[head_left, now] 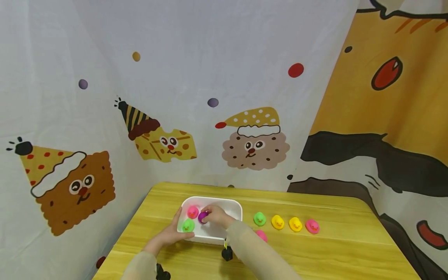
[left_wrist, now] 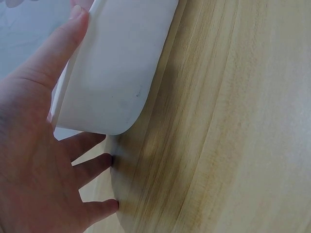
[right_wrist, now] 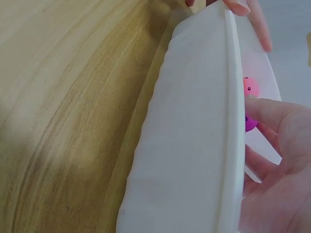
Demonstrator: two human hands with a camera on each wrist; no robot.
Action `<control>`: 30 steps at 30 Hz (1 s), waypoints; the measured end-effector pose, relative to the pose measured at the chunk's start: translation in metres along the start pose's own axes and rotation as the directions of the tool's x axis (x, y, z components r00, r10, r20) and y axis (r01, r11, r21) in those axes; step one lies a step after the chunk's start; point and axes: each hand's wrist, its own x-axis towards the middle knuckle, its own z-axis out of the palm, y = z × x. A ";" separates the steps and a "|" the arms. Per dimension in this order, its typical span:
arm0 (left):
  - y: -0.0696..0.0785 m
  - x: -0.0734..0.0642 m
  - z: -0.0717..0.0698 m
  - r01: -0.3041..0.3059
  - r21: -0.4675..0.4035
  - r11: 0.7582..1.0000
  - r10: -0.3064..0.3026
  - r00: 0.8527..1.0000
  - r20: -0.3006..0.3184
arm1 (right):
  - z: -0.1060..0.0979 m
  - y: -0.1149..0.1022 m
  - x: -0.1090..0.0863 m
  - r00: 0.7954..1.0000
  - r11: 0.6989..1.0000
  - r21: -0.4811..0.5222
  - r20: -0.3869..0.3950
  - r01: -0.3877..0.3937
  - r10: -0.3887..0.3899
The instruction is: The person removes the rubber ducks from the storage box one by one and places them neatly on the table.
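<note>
A white plastic bin (head_left: pixel 218 236) stands on the table, with a pink rubber duck (head_left: pixel 193 212) and a green rubber duck (head_left: pixel 188 225) in its left part. My left hand (head_left: pixel 170 234) holds the bin's near left corner, thumb at the near rim and fingers around the left end. Inside the bin, my right hand (head_left: pixel 217 216) pinches a purple rubber duck (head_left: pixel 202 217) beside the other two. In the right wrist view the bin's wall (right_wrist: pixel 194 111) partly hides the purple duck (right_wrist: pixel 250 124) and the fingertips.
Right of the bin, a green duck (head_left: pixel 259 218), two yellow ducks (head_left: pixel 278 222) and a pink duck (head_left: pixel 312 226) form a row on the wooden table (head_left: pixel 336 249). Another pink duck (head_left: pixel 261 235) is partly covered by the right sleeve. A cartoon-printed cloth (head_left: pixel 210 58) hangs behind.
</note>
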 end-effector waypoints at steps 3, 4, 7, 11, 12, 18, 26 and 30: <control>0.001 0.000 0.000 0.001 0.000 1.000 -0.001 1.000 0.000 | 0.001 0.003 0.000 1.000 1.000 -0.004 0.010 0.007 -0.007; 0.002 -0.001 0.000 0.002 0.000 1.000 -0.002 1.000 0.000 | 0.001 0.004 0.000 1.000 1.000 -0.008 0.016 0.011 -0.011; 0.002 -0.001 0.000 0.001 -0.004 1.000 -0.001 1.000 0.001 | 0.003 0.006 -0.001 0.999 1.000 -0.013 0.029 0.019 -0.018; 0.003 -0.001 0.000 -0.003 -0.015 1.000 0.003 1.000 0.003 | 0.004 0.008 -0.001 0.999 1.000 -0.012 0.031 0.019 -0.019; 0.003 -0.001 0.000 -0.002 -0.014 1.000 0.002 1.000 0.003 | 0.004 0.008 -0.001 0.999 1.000 -0.013 0.031 0.019 -0.019; 0.006 -0.002 0.000 0.014 0.011 1.000 -0.014 1.000 0.003 | 0.003 0.007 -0.004 0.999 1.000 -0.011 0.039 0.006 -0.005; 0.007 -0.004 0.001 0.005 0.002 1.000 -0.005 1.000 -0.002 | 0.000 0.005 -0.011 0.998 0.999 -0.008 0.038 0.047 -0.047; 0.006 -0.004 0.000 0.002 -0.011 1.000 -0.002 1.000 0.001 | -0.002 0.004 -0.010 0.999 0.999 -0.027 0.024 0.032 -0.031</control>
